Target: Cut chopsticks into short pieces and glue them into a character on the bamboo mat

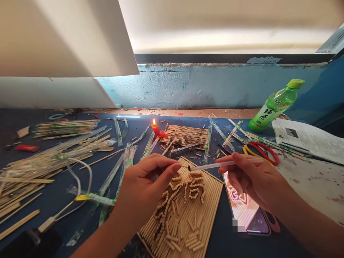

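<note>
In the head view my left hand [150,179] pinches a short wooden stick piece [184,165] between thumb and finger. My right hand [249,179] grips a translucent white glue stick [212,165]. Its dark tip meets the end of the wooden piece. Below both hands lies a panel of wooden sticks [212,200], set side by side, with small round wooden bits forming raised curved lines [197,193] on it. Several loose cut stick pieces [188,236] rest on the panel's lower part.
A lit red candle [155,128] stands behind the panel, near a mat of darker sticks [185,136]. A phone [248,215], pliers [263,152], papers [317,138] and a green tea bottle [275,107] are on the right. Chopsticks and wrappers [59,154] cover the left.
</note>
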{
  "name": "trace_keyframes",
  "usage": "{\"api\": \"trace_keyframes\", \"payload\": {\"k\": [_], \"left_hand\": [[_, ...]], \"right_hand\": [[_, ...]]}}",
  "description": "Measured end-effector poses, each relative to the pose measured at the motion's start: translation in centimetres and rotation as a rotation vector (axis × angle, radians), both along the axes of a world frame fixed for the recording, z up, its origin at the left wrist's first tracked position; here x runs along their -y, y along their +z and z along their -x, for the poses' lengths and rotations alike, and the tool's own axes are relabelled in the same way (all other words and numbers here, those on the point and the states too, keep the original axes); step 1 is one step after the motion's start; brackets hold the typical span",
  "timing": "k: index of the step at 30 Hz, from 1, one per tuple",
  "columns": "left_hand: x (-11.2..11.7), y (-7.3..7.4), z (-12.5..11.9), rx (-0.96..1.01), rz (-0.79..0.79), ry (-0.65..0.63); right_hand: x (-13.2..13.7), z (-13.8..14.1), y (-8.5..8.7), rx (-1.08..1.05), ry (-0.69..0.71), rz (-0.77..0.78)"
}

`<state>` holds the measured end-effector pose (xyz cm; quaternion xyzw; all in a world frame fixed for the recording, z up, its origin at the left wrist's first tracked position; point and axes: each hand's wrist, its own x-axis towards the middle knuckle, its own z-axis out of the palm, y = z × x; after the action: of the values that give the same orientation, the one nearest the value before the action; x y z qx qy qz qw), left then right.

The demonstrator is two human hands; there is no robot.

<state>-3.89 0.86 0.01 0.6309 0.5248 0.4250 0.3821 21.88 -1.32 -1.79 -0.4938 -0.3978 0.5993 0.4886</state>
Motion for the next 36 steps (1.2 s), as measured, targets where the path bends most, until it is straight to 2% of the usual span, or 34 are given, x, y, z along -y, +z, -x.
{"api": "trace_keyframes", "payload": {"k": [7,15,18,20,23,26,28,36], "left_hand": [[-0.1,-0.1,0.1,0.009,0.049,-0.018],[-0.8,-0.3,0.3,0.219,0.337,-0.033],[-0.8,-0.5,0.4,0.209,0.367,-0.073],[-0.5,-0.6,0.3,0.138,0.304,-0.116],[0.5,-0.6,0.1,-0.064,0.087,-0.208],[1.5,-0.7,-0.4,-0.154,-0.153,-0.381],[2.1,-0.9,-0.7,-0.165,-0.254,-0.487],[2.3,-2.5,-0.7,-0.35,-0.365,-0.599]], "right_hand": [[-0.3,-0.3,0.0,-0.028,-0.013,-0.012],[-0.3,-0.4,-0.1,-0.073,-0.006,-0.005],[-0.3,-0.6,-0.1,-0.07,-0.009,-0.017],[-0.6,-1.1,0.0,-0.073,-0.053,-0.038],[-1.3,-2.0,0.2,-0.103,-0.146,-0.051],[-1.9,-2.8,0.4,-0.193,-0.2,-0.043],[-2.1,-3.0,0.6,-0.252,-0.224,-0.04],[-2.2,-2.9,0.7,-0.285,-0.226,-0.053]]}}
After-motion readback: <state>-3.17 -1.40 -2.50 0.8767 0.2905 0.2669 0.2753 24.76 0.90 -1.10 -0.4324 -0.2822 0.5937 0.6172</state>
